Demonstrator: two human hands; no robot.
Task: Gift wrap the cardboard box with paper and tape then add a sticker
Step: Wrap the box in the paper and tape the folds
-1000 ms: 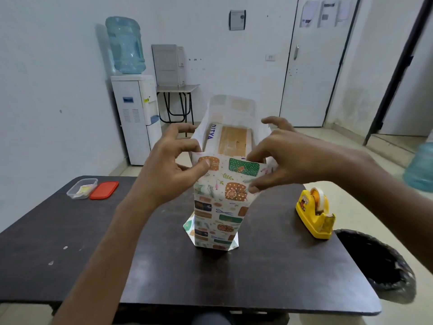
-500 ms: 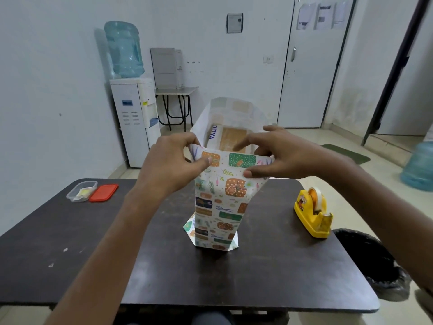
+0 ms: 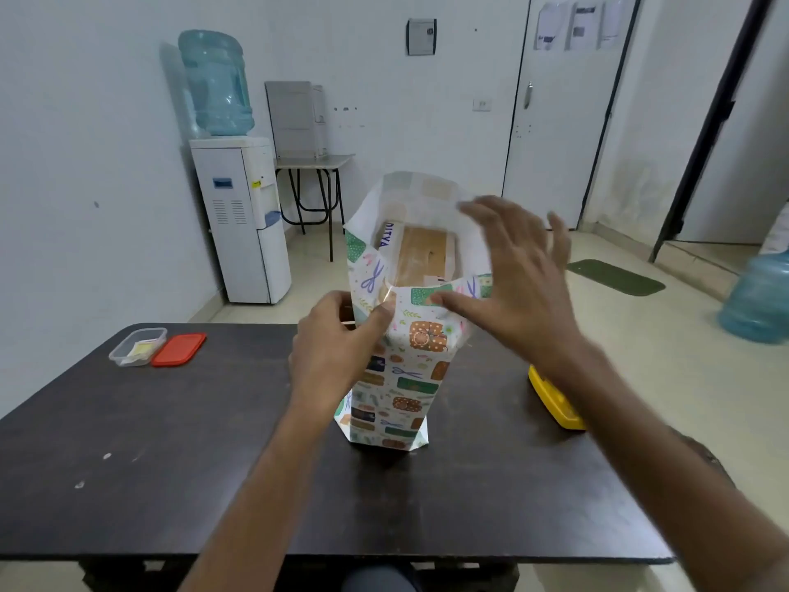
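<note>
White walls point(image 3: 85, 121), water dispenser point(image 3: 239, 215) left (blue bottle point(image 3: 215, 83) atop), door point(image 3: 555, 121) right, pale floor point(image 3: 640, 356).

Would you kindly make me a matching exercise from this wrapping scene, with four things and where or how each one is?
Things:
1 cardboard box
2 red lid
3 yellow tape dispenser
4 left hand

States:
A partly hidden behind the right forearm
B grips a corner of the wrapping paper
C upright inside that open paper
D flat beside the clear container

Pairs: 1-C; 2-D; 3-A; 4-B
</note>
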